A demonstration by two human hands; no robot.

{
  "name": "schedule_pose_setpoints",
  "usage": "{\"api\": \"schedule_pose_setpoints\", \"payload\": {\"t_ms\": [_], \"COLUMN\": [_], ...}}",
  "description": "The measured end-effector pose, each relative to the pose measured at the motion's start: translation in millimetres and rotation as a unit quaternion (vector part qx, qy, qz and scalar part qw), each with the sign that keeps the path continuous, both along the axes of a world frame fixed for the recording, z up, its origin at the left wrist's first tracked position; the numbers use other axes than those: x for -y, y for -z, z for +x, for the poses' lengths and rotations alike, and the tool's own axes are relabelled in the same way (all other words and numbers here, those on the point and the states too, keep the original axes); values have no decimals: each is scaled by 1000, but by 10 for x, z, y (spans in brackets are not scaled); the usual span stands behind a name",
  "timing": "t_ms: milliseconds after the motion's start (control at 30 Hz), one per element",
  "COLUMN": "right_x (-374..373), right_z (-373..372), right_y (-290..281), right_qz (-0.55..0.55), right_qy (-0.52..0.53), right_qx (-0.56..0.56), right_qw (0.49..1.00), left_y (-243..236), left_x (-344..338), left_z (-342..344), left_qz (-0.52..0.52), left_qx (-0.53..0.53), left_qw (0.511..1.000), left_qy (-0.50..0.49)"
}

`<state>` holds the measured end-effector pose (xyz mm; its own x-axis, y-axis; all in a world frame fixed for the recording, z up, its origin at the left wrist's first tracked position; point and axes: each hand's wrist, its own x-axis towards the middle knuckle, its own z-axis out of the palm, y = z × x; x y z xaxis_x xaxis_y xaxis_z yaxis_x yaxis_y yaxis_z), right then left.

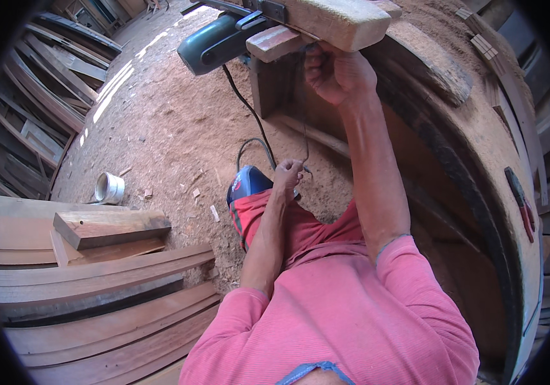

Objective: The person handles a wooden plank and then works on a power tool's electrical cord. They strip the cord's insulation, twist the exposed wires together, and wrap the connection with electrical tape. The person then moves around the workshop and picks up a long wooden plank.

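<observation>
The work at the desk (496, 173) is looking partway along. The thick wooden block (352, 25) and the smaller wooden block (273, 43) are already sitting near the green power tool (214, 45), all 3 jutting out by the far end of the desk's left edge. The black cord (247, 99) is hanging from the tool toward the floor.

The right grip (339, 74) is resting just under the thick block, its fingers curling inward; whether they are pinching anything cannot be told. The left grip (289, 173) is hanging lower, beyond the desk's left edge, its fingers bunching close beside a thin dark wire (306, 144); whether they are pinching it cannot be told either.

Neither block is showing a clearly finished cut or fastening, so how much is remaining cannot be judged closely. The pliers (522, 202) are lying near the desk's right edge, out of both grips.
</observation>
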<state>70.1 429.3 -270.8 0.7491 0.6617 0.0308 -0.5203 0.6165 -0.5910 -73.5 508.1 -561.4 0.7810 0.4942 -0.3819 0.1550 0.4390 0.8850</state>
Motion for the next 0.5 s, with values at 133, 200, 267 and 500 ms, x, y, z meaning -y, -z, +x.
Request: {"api": "schedule_pose_setpoints", "payload": {"t_ms": [133,200,267,500], "right_x": [30,31,-6,-155], "right_z": [42,57,45,-306], "right_y": [-64,-75,-68,100], "right_qz": [-58,-71,-73,57], "right_qy": [-21,-25,-7,9], "right_qx": [53,65,96,-7], "right_qw": [997,995,993,998], "left_y": [5,13,22,31], "left_x": [42,47,52,38], "left_z": [15,25,40,47], "left_qz": [34,64,81,80], "left_qx": [-11,-13,-17,-22], "left_qw": [999,998,996,996], "left_qy": [4,7,12,20]}}
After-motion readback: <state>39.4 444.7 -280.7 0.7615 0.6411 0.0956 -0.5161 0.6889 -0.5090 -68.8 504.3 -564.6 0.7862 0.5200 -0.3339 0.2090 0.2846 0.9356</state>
